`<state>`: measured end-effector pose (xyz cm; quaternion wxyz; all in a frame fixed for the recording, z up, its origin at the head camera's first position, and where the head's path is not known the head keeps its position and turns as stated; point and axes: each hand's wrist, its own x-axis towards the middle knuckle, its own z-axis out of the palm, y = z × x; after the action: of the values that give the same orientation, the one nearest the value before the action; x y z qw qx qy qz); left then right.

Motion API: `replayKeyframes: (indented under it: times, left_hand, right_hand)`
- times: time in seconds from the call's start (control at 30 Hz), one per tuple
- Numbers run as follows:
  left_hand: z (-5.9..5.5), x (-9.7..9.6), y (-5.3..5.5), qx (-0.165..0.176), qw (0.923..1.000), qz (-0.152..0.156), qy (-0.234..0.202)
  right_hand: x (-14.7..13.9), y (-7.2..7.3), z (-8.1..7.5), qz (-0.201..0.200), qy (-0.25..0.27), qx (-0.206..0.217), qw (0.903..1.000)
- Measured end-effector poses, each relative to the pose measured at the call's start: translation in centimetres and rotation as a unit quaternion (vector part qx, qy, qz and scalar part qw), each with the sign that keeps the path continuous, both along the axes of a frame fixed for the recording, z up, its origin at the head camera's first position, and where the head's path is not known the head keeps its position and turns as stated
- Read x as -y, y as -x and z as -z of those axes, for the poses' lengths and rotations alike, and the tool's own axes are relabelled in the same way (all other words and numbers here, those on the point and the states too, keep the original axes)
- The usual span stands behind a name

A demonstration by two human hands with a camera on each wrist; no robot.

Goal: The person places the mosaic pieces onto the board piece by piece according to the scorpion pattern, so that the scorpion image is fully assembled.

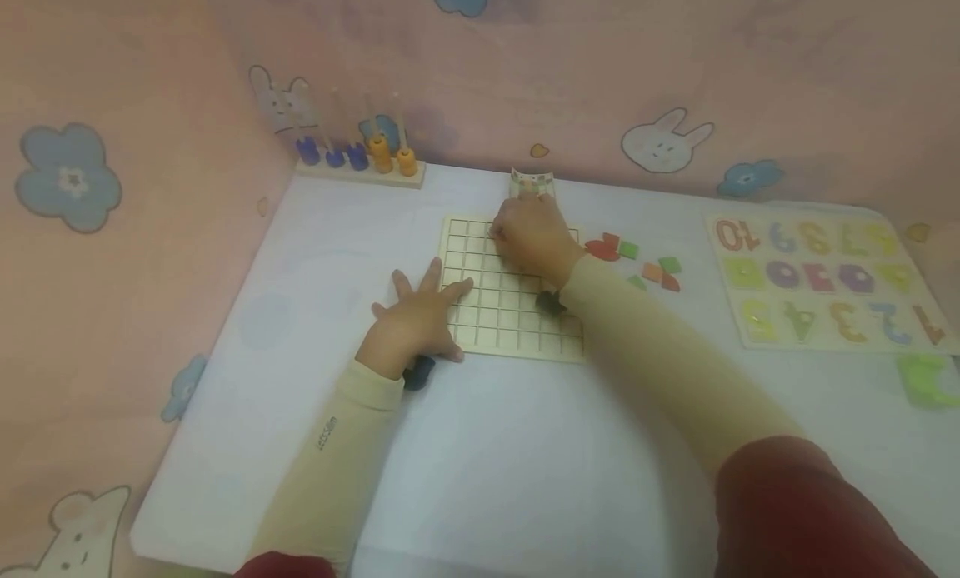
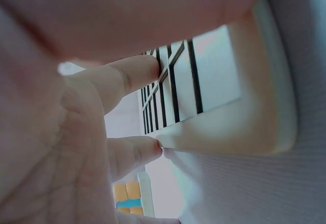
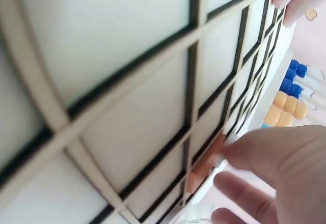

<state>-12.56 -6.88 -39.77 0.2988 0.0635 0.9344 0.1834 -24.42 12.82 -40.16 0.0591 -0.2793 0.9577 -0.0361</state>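
Observation:
A pale wooden grid board [image 1: 487,316] lies on the white table. My left hand [image 1: 416,320] spreads its fingers over the board's left side; in the left wrist view two fingertips [image 2: 147,150] touch its frame and squares. At the far edge, my right hand [image 1: 536,236] is curled over the grid. The right wrist view shows its thumb and finger pinching a small orange piece [image 3: 204,168] at the outermost cells. Red pieces [image 1: 602,250] and green pieces [image 1: 669,265] lie loose to the board's right. A curved patterned card [image 1: 531,181] stands just beyond the right hand, partly hidden.
A bead abacus [image 1: 360,171] with blue and orange beads stands at the back left. To the right lies a number puzzle board [image 1: 825,282], with a light green piece [image 1: 926,380] near its front corner. Patterned pink cloth [image 1: 525,87] rises behind the table.

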Motion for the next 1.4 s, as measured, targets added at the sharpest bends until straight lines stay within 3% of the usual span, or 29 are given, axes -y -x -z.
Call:
replayKeyframes:
  times: [0.33,0.67,0.83,1.0,1.1,1.27,1.33,1.4]
  left_hand:
    - [-0.5,-0.2,-0.2,0.004,1.0,-0.002,-0.006]
    - [-0.2,-0.3,-0.2,-0.002,1.0,-0.001,-0.003]
    - [-0.7,-0.4,-0.3,0.001,1.0,0.0,-0.002]
    - [-1.2,-0.4,-0.4,0.009,0.9999,-0.001,-0.006]
    - [-1.2,-0.4,-0.4,0.01,0.9999,-0.003,-0.008]
    - [-1.0,-0.3,-0.4,0.01,0.9999,-0.006,-0.012]
    - [-1.0,-0.4,-0.5,0.009,0.9999,-0.005,-0.012]
    - [-0.9,-0.4,-0.5,0.009,0.9999,-0.004,-0.013]
  right_hand:
    - [-0.3,-1.3,-0.7,0.026,-0.012,0.011,0.9995]
    - [-0.7,-1.0,-0.3,0.059,0.101,0.065,0.9909]
    - [-1.8,-0.8,-0.1,0.082,0.118,0.066,0.9874]
    - [-4.8,-1.8,-0.6,0.127,0.121,0.065,0.9824]
    - [-7.5,-3.1,-1.1,0.157,0.128,0.081,0.9759]
    - [-12.0,-4.9,-1.2,0.21,0.143,0.07,0.9647]
    - [-14.0,-5.8,-1.3,0.221,0.13,0.064,0.9644]
    - [-16.0,-6.7,-1.4,0.25,0.133,0.08,0.9556]
